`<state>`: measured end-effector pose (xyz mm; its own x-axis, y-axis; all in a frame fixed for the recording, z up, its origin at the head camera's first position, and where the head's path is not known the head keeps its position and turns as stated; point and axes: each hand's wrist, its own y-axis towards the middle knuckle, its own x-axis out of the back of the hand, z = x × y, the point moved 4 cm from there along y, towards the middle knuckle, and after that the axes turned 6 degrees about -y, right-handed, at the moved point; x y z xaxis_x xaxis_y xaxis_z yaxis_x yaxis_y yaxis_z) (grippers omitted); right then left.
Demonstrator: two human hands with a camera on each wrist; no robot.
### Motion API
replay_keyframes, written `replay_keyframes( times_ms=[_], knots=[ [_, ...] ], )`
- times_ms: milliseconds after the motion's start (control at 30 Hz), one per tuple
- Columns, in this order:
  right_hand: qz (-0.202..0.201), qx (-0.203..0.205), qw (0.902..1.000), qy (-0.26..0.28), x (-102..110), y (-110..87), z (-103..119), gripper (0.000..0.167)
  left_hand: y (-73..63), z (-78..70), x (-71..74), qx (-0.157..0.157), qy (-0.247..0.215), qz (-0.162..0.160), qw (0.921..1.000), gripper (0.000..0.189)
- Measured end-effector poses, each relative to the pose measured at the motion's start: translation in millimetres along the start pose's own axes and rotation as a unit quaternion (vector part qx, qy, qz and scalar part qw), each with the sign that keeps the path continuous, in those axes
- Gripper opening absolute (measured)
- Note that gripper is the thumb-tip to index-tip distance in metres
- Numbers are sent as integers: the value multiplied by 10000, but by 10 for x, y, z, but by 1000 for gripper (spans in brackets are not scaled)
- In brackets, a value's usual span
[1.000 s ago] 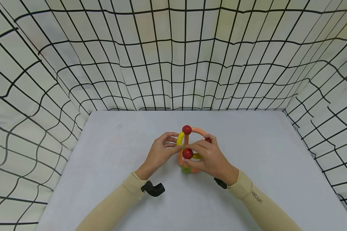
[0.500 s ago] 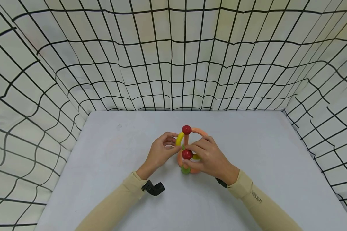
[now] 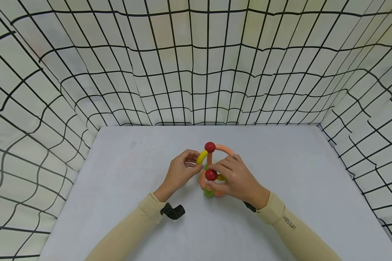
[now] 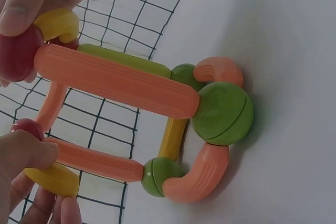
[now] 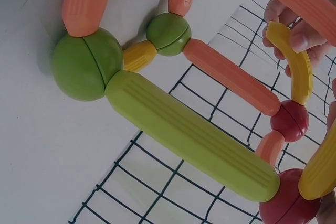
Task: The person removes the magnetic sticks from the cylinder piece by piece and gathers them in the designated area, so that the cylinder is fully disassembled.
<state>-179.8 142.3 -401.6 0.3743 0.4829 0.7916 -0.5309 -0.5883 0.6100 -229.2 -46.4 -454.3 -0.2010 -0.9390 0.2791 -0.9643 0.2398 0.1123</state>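
A frame of coloured rods and balls, like a magnetic building toy, stands upright on the table. Between thumb and fingers my left hand (image 3: pixel 179 173) pinches a curved yellow rod (image 3: pixel 201 157), whose far end meets the back red ball (image 3: pixel 210 146). My right hand (image 3: pixel 237 177) grips the front red ball (image 3: pixel 211 174), which joins another yellow rod (image 5: pixel 321 166). Orange rods (image 4: pixel 118 80) and a lime-green rod (image 5: pixel 191 135) run down from the red balls to green balls (image 4: pixel 222 113) at the base. Fingers hide part of the right side in the head view.
The white table (image 3: pixel 134 224) carries the frame near its middle. Black-grid netting (image 3: pixel 200 65) over white sheeting rises behind and along both sides. Black wrist mounts (image 3: pixel 173 211) stick out beside the sleeves.
My left hand has shifted slightly left, swinging the lower end of its yellow rod outward from the frame. My right hand keeps its grip on the front red ball.
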Motion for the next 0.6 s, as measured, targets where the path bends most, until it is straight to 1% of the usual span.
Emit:
replay_keyframes(
  times_ms=[267, 600],
  knots=[
    [-16, 25, 10000, 11, -2, -1, 11, 50, -4, 5, 17, -67, 99, 9, 9999, 36],
    [87, -16, 10000, -23, 4, -7, 12, 48, 0, 7, 22, 61, 222, 81, 9997, 38]
  ],
)
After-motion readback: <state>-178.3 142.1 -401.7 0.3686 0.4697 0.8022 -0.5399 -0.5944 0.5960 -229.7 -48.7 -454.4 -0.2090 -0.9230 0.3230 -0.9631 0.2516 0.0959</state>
